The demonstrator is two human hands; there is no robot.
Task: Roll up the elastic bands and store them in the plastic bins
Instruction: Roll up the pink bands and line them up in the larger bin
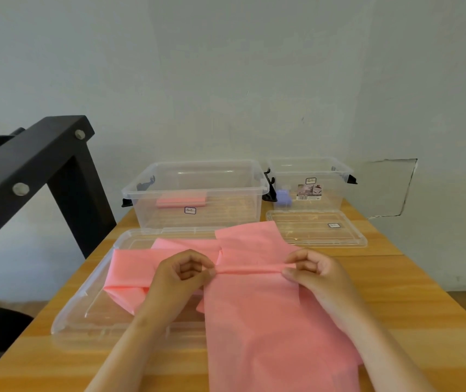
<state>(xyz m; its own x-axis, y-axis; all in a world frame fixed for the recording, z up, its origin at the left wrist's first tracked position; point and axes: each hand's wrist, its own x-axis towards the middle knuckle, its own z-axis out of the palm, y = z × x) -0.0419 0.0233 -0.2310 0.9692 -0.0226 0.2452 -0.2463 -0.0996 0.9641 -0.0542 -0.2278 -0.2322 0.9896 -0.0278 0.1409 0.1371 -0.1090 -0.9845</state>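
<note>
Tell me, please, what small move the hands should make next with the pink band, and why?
Probably turn the pinched fold over on itself to start the roll. The left hand and right hand each pinch an end of this narrow fold across the pink band, and most of the band lies flat, unrolled, on the table.

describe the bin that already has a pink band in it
At the far edge of the wooden table, by the wall, stand two clear bins. It is the larger bin on the left, a folded pink band on its floor; the smaller bin beside it holds something purple.
</note>
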